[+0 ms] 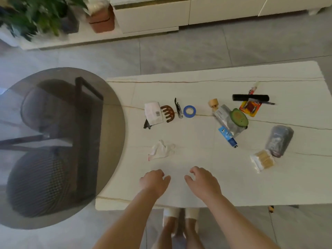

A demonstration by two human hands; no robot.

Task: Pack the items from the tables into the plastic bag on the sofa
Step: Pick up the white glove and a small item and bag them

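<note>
Several small items lie on the white marble table (197, 186). At the left are a white packet (153, 113), a brown hair claw (168, 113), a corkscrew (177, 108) and a blue tape roll (189, 111). A crumpled clear glove (161, 150) lies nearer to me. At the right are a green avocado-shaped lid (239, 117), a blue tube (227, 136), a black comb (250, 97), an orange packet (250, 107), a grey wrapped roll (279, 140) and a pack of cotton swabs (263, 159). My left hand (154, 179) and my right hand (203, 180) hover over the near table edge, fingers curled and empty. The sofa and bag are not in view.
A round smoked-glass side table (53, 105) overlaps the marble table's left end, with dark stools beneath it. A white low cabinet (179, 13), a terracotta pot (102, 20) and a green plant (39, 15) stand across the grey tiled floor. My feet show below the table edge.
</note>
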